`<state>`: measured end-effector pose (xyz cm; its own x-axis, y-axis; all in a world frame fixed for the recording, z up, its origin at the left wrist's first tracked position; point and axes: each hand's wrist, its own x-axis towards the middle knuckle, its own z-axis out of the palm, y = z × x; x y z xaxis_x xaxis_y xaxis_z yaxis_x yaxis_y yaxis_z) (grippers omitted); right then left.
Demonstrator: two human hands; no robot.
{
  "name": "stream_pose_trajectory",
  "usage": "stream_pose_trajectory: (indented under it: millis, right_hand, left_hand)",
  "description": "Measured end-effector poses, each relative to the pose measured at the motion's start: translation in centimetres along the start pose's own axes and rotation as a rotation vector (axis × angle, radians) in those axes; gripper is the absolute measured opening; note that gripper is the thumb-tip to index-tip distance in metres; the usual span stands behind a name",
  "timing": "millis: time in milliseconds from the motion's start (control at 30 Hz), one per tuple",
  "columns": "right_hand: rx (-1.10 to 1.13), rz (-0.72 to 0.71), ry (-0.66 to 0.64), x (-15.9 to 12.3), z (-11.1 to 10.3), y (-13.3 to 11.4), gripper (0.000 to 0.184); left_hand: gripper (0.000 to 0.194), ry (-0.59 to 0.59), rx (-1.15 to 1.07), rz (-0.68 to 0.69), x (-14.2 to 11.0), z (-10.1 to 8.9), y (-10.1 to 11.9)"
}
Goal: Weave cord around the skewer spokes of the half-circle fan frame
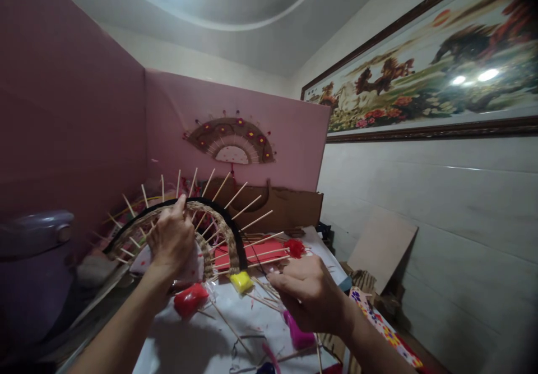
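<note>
A half-round fan frame of thin wooden sticks [255,210] stands raised over the table, with a braided straw band [225,231] woven across it. Outside the straw runs a black strip [239,242]. My left hand [173,236] grips the fan near its middle, the index fingertip on the black strip; its palm side is hidden. At the fan's lower centre shows a white, red-spotted half-disc [195,264]. My right hand [313,292], fingers closed in a pinch, holds a thin dark cord [257,256] drawn from near the strip's right end.
Red [191,300], yellow [241,282] and magenta [299,332] packets lie on the white tabletop [176,340] among loose sticks. A red pompom [295,248] sits beyond my right hand. A finished-looking fan [231,138] hangs on the pink board [290,138]. Cardboard [294,206] leans behind.
</note>
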<state>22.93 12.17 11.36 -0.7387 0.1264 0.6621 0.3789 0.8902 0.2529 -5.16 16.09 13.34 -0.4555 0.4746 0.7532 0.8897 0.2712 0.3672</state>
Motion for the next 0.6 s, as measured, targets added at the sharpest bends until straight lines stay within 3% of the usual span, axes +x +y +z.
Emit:
stream_pose_trajectory:
  millis: [133,400,600]
  right_hand:
    - [0.036,-0.002,0.006,0.1,-0.1,-0.1,0.018]
    - [0.169,0.099,0.169,-0.3,-1.4,1.5,0.014]
    - [0.165,0.238,0.255,-0.8,-1.6,2.6,0.007]
  left_hand:
    - [0.045,-0.02,-0.04,-0.023,0.1,-0.1,0.0]
    - [0.045,-0.023,-0.086,-0.026,0.4,-0.3,0.0]
    - [0.046,-0.037,-0.093,-0.026,0.2,-1.0,0.5]
